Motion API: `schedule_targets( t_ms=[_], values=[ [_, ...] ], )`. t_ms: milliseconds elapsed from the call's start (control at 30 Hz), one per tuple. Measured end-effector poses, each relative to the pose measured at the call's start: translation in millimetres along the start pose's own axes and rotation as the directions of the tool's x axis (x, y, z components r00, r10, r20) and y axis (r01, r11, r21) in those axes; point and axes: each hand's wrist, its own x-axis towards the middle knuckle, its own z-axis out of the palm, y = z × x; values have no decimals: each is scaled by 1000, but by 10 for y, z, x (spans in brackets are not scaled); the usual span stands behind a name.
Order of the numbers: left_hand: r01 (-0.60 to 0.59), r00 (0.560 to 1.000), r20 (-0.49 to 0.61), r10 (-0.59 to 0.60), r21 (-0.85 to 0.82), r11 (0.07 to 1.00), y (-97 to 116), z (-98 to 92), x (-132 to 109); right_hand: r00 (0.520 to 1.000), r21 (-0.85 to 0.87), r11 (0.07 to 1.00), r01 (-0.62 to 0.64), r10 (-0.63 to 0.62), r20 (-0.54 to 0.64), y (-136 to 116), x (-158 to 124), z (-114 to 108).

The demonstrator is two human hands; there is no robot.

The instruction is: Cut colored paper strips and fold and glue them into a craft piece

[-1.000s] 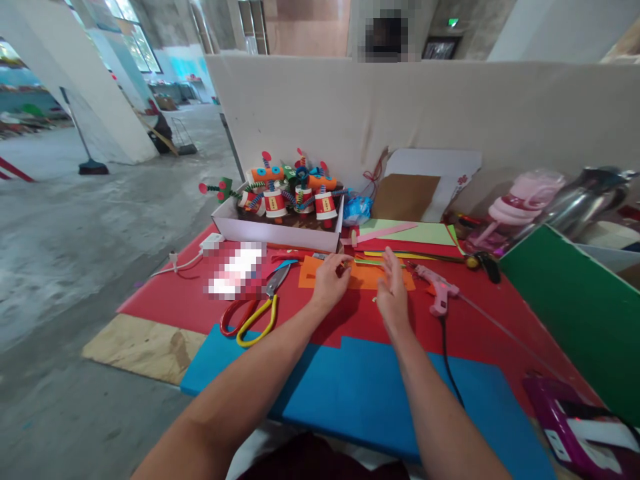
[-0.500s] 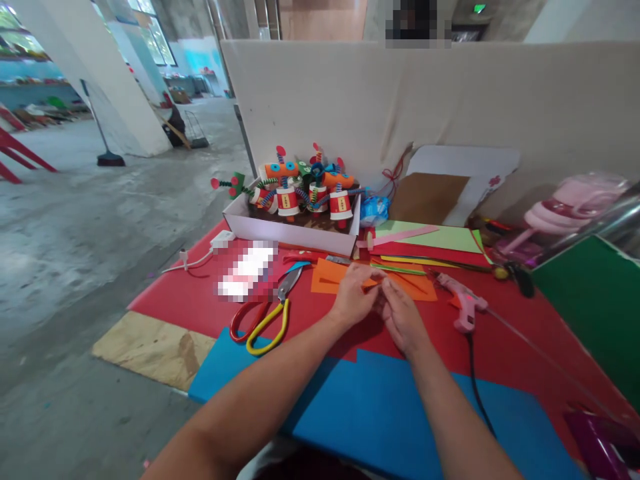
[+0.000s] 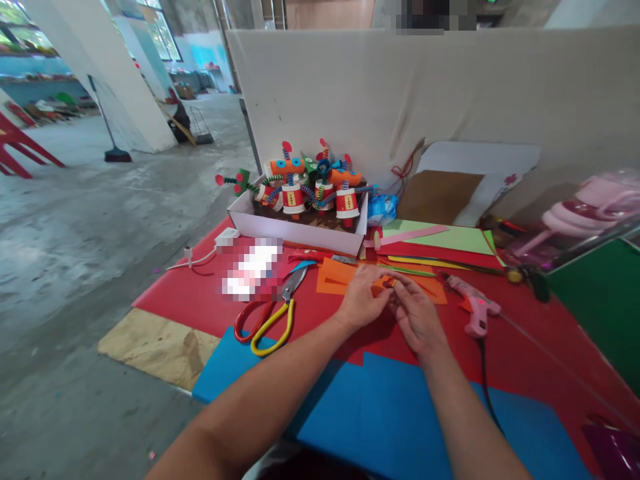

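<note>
Between my two hands is a small curled piece of orange paper (image 3: 383, 285). My left hand (image 3: 364, 297) grips its left side with bent fingers. On the other side, the fingertips of my right hand (image 3: 414, 308) pinch its right end. Under and behind the hands lie flat orange paper sheets (image 3: 330, 277) on the red table covering (image 3: 325, 333). Scissors (image 3: 273, 313) with one red and one yellow handle rest left of my left hand. A pink glue gun (image 3: 475, 307) lies to the right of my right hand, its cord trailing toward me.
A white box (image 3: 300, 233) holding several paper-cup figures stands at the back. Blue sheets (image 3: 370, 400) cover the near edge. Paper strips (image 3: 430, 260), a green board (image 3: 600, 293) and a pink bottle (image 3: 575, 213) are to the right. A blurred-out bright rectangle (image 3: 251, 268) lies left.
The orange piece shows more clearly now, rolled into a small curl between my fingers. Both hands have turned slightly around it. The whole view has shifted a little.
</note>
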Motion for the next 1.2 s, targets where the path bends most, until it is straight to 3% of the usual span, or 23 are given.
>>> schedule_targets(
  t_ms=[133,200,267,300,367,433,467,500,633,800,933,1000,1200],
  values=[
    [95,994,-38,-98,-74,993,-15,9,5,997,13,999,41,-40,-72,-9,27,-24],
    [172,982,-35,-184,-220,960,-4,-13,12,989,46,995,83,-77,-126,-19,46,-37],
    [306,952,146,-269,-433,848,25,-62,18,983,87,989,118,-104,-153,-28,54,-44],
    [398,911,315,-265,-511,762,45,-93,20,985,105,988,110,-94,-145,-30,49,-43],
    [575,748,650,-137,-531,622,90,-152,18,996,121,992,40,-30,-84,-29,19,-31],
    [653,588,809,-8,-469,594,126,-184,10,999,88,995,-53,52,17,-26,-30,-6],
    [657,559,829,15,-454,602,135,-184,4,995,59,995,-82,77,70,-29,-57,7],
    [650,567,824,12,-455,609,136,-175,-1,989,28,995,-93,89,118,-34,-81,19],
    [588,718,687,-111,-514,625,80,-81,-17,976,-12,999,-41,43,211,-76,-127,42],
    [442,839,521,-158,-483,756,-5,-12,-20,986,32,999,-3,-3,169,-123,-95,-3],
    [258,955,240,-174,-387,885,-58,-70,34,989,210,972,100,-120,83,-193,-47,-118],
    [196,979,122,-162,-364,911,-87,-99,64,988,279,950,142,-153,17,-219,-23,-158],
    [169,986,46,-163,-318,933,-128,-53,59,993,245,965,91,-70,-92,-162,21,-97]
  ],
)
